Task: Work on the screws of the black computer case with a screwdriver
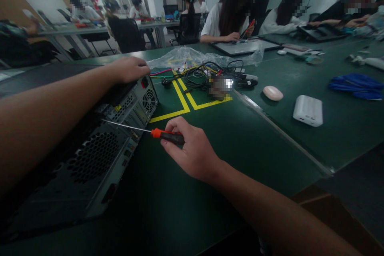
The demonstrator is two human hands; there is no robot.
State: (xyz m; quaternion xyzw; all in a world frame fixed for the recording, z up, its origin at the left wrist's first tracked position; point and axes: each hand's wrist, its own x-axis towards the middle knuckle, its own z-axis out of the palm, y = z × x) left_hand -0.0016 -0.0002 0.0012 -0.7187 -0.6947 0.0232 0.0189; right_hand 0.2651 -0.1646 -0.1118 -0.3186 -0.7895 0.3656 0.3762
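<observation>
A desktop computer case point(99, 156) lies on the green table point(210, 192) at the left, its grey rear panel with fan grille and ports turned toward me. My left hand point(129, 69) rests on the case's top far edge, fingers curled over it. My right hand point(192, 150) grips the red-and-black handle of a screwdriver point(162, 134). Its thin metal shaft reaches left to the rear panel, and the tip touches the panel near the ports.
Yellow tape lines point(183, 102) mark the table behind the case. Tangled cables point(204, 74) and a clear plastic bag point(192, 56) lie beyond them. A pink oval object point(273, 93), a white box point(308, 110) and blue cloth point(357, 86) lie to the right. Several people sit across the table.
</observation>
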